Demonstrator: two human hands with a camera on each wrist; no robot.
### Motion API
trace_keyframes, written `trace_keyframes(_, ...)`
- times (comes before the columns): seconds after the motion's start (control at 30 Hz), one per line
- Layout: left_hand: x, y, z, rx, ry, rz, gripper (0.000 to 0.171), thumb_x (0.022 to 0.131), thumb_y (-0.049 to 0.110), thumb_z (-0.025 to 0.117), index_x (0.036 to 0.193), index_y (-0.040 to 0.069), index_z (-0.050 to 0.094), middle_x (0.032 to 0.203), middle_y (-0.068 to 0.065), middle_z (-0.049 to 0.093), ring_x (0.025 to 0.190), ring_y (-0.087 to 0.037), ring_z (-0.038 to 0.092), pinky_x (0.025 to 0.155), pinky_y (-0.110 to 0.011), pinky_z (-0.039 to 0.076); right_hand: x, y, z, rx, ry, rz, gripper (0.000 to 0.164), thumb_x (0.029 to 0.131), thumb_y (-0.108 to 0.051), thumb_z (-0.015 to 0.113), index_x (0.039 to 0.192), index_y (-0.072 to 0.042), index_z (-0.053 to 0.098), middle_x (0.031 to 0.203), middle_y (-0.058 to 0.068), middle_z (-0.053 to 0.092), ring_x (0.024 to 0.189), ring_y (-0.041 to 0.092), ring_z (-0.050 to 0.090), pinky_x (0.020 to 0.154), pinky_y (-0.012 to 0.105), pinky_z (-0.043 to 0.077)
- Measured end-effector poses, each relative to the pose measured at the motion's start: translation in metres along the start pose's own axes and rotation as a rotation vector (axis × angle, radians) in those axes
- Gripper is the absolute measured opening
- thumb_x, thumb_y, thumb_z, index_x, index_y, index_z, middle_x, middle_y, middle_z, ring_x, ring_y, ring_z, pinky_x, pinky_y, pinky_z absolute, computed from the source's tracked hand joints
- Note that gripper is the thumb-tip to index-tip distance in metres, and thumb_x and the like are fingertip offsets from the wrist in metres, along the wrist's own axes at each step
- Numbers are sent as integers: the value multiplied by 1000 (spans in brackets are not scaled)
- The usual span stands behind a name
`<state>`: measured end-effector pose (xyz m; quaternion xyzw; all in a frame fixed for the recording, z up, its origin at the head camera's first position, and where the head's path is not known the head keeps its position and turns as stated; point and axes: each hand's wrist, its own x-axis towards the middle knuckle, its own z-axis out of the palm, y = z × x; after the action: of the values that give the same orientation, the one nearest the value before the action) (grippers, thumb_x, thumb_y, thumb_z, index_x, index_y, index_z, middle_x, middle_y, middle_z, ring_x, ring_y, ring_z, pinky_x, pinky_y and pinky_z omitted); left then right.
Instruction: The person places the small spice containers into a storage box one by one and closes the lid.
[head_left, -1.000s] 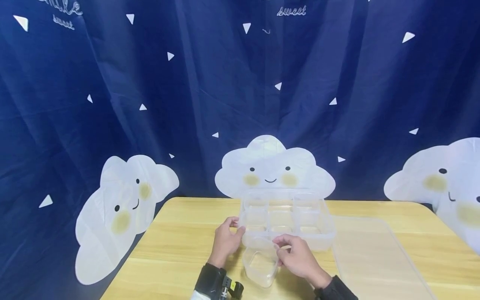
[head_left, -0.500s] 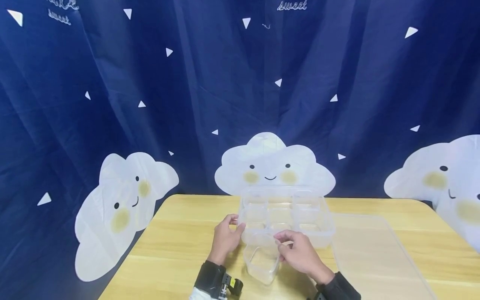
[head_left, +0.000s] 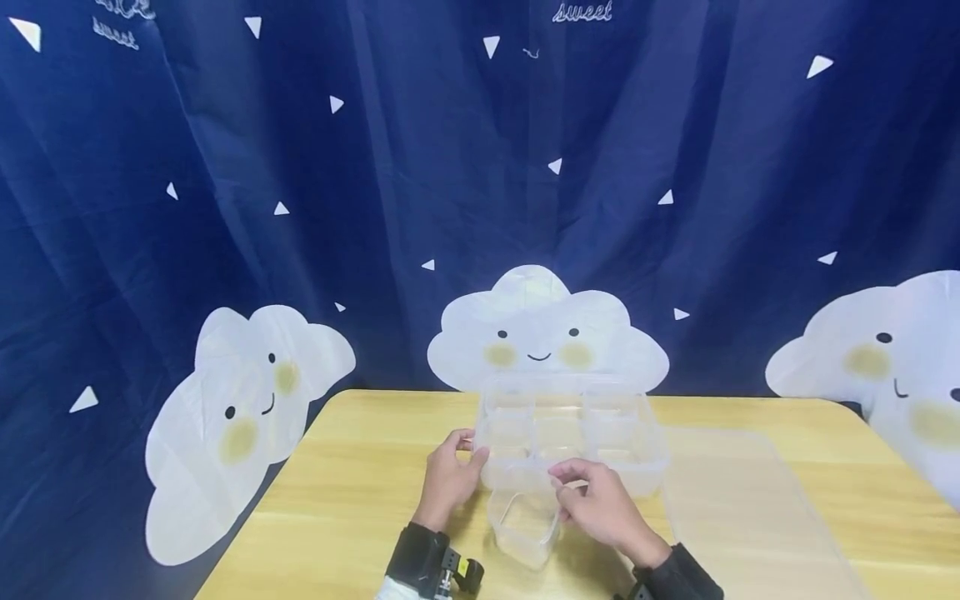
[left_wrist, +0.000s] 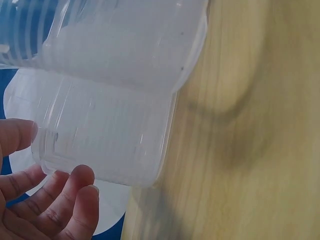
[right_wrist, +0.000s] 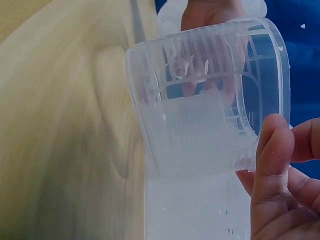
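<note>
In the head view, a translucent plastic divided box with several compartments sits on the table. My left hand grips its near left corner, the thumb at the rim and the fingers along the side wall, as the left wrist view shows too. A smaller clear plastic container is held just in front of the box, tilted, its open top toward me. My right hand pinches the container's right edge between thumb and fingers. In the right wrist view the container appears raised off the table, with my left hand visible through it.
A flat translucent lid or sheet lies on the wooden table right of the box. Behind the table hangs a dark blue curtain with white clouds and triangles. The table's far edge runs close behind the box.
The head view has shifted slightly. Both hands keep their holds, and the container and box stay almost where they were.
</note>
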<state>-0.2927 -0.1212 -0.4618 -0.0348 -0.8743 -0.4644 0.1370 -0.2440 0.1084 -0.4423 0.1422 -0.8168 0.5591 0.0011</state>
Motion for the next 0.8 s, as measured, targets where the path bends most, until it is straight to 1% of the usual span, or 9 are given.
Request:
trace_keyframes(0.1, 4, 2, 0, -3, 2, 7, 40, 90, 25, 67, 122, 3, 60, 109, -16, 65, 88, -29, 63, 77, -44, 52, 3, -2, -3, -6, 28, -6, 25, 90, -1, 58, 113, 6, 63, 102, 19, 64, 58, 23, 63, 52, 30, 53)
trace_keyframes(0.17, 5, 2, 0, -1, -4, -3, 40, 90, 26, 66, 123, 4, 60, 110, -15, 65, 84, -26, 63, 74, -41, 52, 4, -2, -4, -3, 33, -4, 24, 90, -2, 58, 113, 6, 63, 103, 19, 64, 59, 24, 63, 51, 31, 53)
trace_keyframes(0.23, 2, 1, 0, 6, -19, -33, 39, 90, 26, 66, 122, 5, 60, 110, -14, 65, 80, -22, 62, 71, -38, 51, 1, 0, -4, 6, 17, 11, 24, 90, -2, 58, 113, 6, 63, 104, 19, 63, 59, 24, 63, 52, 33, 54)
trace_keyframes(0.3, -2, -2, 1, 10, -31, -47, 39, 90, 25, 66, 122, 4, 60, 110, -14, 65, 78, -21, 61, 70, -38, 51, -1, 2, -4, 15, 2, 24, 25, 90, -1, 58, 113, 7, 63, 104, 19, 63, 59, 25, 63, 53, 36, 55)
trace_keyframes(0.37, -3, -2, 0, 10, -28, -40, 38, 90, 25, 66, 122, 4, 60, 110, -15, 65, 79, -21, 61, 71, -38, 51, -1, 3, -4, 17, 0, 20, 25, 90, -1, 58, 113, 7, 63, 104, 20, 63, 60, 24, 63, 55, 38, 56)
trace_keyframes(0.47, -4, -3, 0, 6, -23, -25, 39, 90, 24, 67, 121, 3, 60, 109, -16, 65, 80, -22, 61, 71, -39, 51, -1, 3, -4, 21, 4, 16, 25, 90, -1, 58, 113, 8, 63, 103, 21, 63, 59, 24, 63, 55, 37, 56)
trace_keyframes(0.57, -5, -2, -1, 2, -20, -27, 38, 90, 24, 67, 122, 4, 60, 109, -15, 65, 79, -21, 60, 70, -38, 50, 0, 3, -5, 25, 5, 12, 25, 89, -1, 59, 112, 8, 63, 102, 21, 63, 58, 23, 63, 54, 36, 55)
trace_keyframes(0.63, -5, -2, -1, -3, -19, -31, 39, 90, 23, 67, 122, 3, 60, 108, -15, 65, 78, -21, 59, 69, -38, 50, 0, 3, -6, 30, 3, 12, 25, 90, -1, 59, 112, 9, 62, 102, 21, 63, 58, 23, 62, 55, 36, 56)
trace_keyframes(0.8, -5, -2, 0, -12, -18, -26, 39, 89, 23, 67, 122, 3, 59, 108, -16, 65, 83, -24, 61, 73, -40, 51, 0, 3, -8, 32, 5, 23, 26, 90, -1, 59, 114, 8, 62, 102, 20, 63, 59, 21, 62, 57, 38, 57)
